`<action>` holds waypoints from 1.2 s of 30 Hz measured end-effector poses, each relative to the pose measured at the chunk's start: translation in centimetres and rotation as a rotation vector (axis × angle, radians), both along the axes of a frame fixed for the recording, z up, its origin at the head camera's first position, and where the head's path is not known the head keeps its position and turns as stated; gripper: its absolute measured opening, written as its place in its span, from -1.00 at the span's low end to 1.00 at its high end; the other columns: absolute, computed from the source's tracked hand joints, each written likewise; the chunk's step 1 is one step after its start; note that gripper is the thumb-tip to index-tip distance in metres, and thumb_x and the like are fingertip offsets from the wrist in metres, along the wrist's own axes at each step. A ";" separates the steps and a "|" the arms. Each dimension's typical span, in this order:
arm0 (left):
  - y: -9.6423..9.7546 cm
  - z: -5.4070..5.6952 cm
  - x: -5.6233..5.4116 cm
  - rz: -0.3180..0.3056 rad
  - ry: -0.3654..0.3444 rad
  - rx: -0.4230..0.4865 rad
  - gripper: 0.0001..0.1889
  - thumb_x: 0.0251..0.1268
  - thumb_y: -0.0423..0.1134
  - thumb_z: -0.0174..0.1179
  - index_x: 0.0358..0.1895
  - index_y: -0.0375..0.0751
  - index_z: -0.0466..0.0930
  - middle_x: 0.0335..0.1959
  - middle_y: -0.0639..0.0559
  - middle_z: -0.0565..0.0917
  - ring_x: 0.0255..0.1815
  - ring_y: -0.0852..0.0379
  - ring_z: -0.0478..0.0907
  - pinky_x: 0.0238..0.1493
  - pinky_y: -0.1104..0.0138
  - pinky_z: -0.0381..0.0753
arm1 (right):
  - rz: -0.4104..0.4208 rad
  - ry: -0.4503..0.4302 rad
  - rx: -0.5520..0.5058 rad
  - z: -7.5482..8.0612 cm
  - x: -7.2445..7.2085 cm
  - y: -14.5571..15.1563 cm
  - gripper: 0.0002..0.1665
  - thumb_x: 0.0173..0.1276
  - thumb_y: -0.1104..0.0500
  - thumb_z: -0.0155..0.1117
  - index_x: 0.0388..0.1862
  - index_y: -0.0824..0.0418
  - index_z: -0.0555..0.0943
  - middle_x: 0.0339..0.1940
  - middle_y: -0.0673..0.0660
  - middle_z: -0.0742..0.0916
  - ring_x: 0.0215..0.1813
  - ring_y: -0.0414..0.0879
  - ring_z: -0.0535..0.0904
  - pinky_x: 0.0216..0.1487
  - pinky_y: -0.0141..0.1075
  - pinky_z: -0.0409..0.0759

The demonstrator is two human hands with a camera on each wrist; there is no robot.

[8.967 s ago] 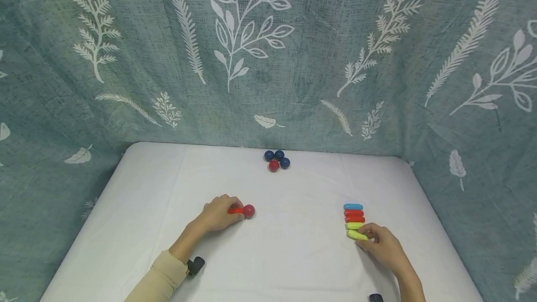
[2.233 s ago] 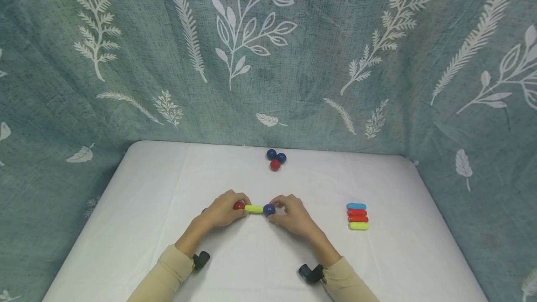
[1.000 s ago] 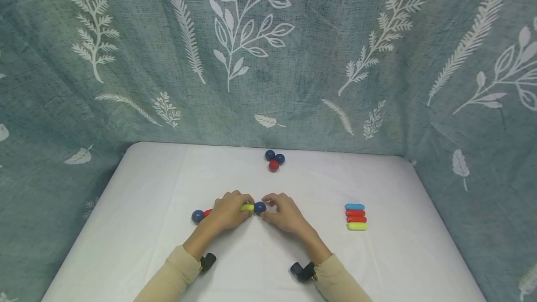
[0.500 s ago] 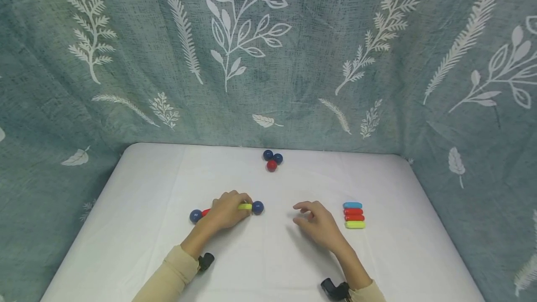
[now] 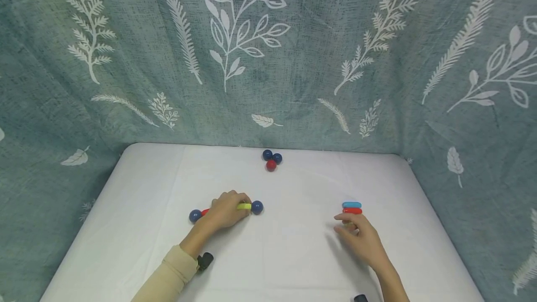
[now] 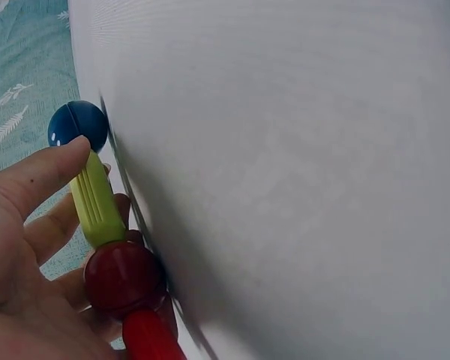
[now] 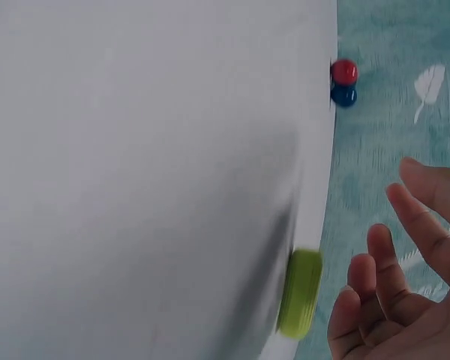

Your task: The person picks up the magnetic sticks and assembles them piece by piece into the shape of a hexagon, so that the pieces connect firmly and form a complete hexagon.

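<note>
The right hand, fingers parted, now hovers nearer the loose sticks; the left hand still grips the ball-and-stick chain.

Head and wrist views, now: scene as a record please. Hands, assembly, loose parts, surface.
left hand: holds the chain
chain, left to right in head view: left blue ball, red rod, red ball, yellow rod, right blue ball
right hand: holds nothing; beside loose yellow rod
loose rods, head view: blue rod, loose red rod; others hidden
far balls: two blue balls, loose red ball
surface: white table
</note>
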State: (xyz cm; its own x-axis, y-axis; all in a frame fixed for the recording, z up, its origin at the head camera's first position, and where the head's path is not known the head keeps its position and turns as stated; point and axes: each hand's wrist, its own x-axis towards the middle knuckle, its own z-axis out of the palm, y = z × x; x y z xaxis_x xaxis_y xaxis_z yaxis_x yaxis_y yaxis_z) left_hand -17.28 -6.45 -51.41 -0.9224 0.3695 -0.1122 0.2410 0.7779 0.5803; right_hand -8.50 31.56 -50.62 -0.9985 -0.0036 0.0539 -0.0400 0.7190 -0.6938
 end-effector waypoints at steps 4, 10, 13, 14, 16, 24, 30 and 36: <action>0.0 0.0 0.0 0.000 -0.004 -0.002 -0.78 0.29 -0.11 0.34 -0.02 0.03 0.70 -0.22 0.09 0.57 -0.13 0.02 0.47 -0.09 -0.02 0.39 | -0.057 -0.045 0.043 0.0 0.1 2.0 -0.67 0.31 0.18 0.45 0.05 0.12 0.68 -0.10 0.19 0.64 -0.16 -0.01 0.51 -0.25 -0.18 0.46; 0.0 0.1 0.1 -0.002 -0.009 0.001 -0.77 0.29 -0.11 0.34 -0.02 0.02 0.70 -0.22 0.09 0.56 -0.14 0.02 0.47 -0.08 -0.04 0.40 | -0.128 -0.135 0.093 -0.2 -0.2 4.2 -0.64 0.29 0.20 0.42 0.06 0.23 0.66 -0.11 0.27 0.65 -0.19 0.06 0.54 -0.32 -0.18 0.46; 0.0 0.1 0.1 -0.002 -0.015 0.001 -0.77 0.30 -0.11 0.33 -0.01 0.03 0.70 -0.22 0.09 0.56 -0.12 0.02 0.47 -0.07 -0.03 0.39 | -0.150 -0.157 0.103 -0.5 -0.5 4.7 -0.62 0.29 0.22 0.41 0.08 0.28 0.65 -0.11 0.31 0.64 -0.18 0.09 0.56 -0.31 -0.15 0.50; 0.0 0.1 0.1 -0.003 -0.015 0.001 -0.77 0.29 -0.11 0.33 -0.02 0.02 0.70 -0.22 0.09 0.56 -0.12 0.02 0.47 -0.07 -0.04 0.39 | -0.157 -0.163 0.102 -0.7 -0.6 4.8 -0.61 0.29 0.22 0.41 0.08 0.29 0.65 -0.10 0.33 0.64 -0.17 0.10 0.56 -0.30 -0.14 0.51; 0.0 0.0 0.0 -0.001 -0.015 0.001 -0.77 0.29 -0.11 0.34 -0.02 0.03 0.70 -0.21 0.09 0.57 -0.12 0.02 0.46 -0.06 -0.04 0.39 | -0.167 -0.174 0.100 -0.9 -0.7 4.9 -0.59 0.29 0.22 0.41 0.11 0.30 0.63 -0.08 0.35 0.64 -0.15 0.12 0.57 -0.29 -0.11 0.53; -0.1 -0.3 -0.2 0.006 -0.019 0.006 -0.78 0.29 -0.11 0.34 -0.02 0.04 0.70 -0.23 0.11 0.55 -0.14 0.05 0.45 -0.06 -0.03 0.38 | -0.182 -0.228 0.122 -1.3 -0.9 4.8 -0.55 0.30 0.19 0.40 0.13 0.32 0.60 -0.05 0.41 0.64 -0.05 0.28 0.57 -0.20 0.06 0.57; -0.2 -0.4 -0.2 -0.003 -0.017 0.010 -0.77 0.29 -0.11 0.33 -0.01 0.04 0.70 -0.21 0.11 0.56 -0.12 0.04 0.46 -0.06 -0.04 0.38 | -0.186 -0.246 0.142 -1.4 -0.9 4.6 -0.56 0.26 0.19 0.45 0.07 0.34 0.62 -0.10 0.38 0.66 -0.04 0.31 0.58 -0.19 0.10 0.59; -0.2 -0.3 -0.2 -0.005 -0.015 0.008 -0.77 0.29 -0.11 0.33 -0.01 0.03 0.70 -0.20 0.10 0.57 -0.12 0.03 0.46 -0.08 -0.02 0.38 | -0.179 -0.238 0.141 -1.2 -0.9 4.4 -0.58 0.25 0.19 0.45 0.05 0.35 0.64 -0.13 0.33 0.68 -0.06 0.27 0.59 -0.20 0.09 0.58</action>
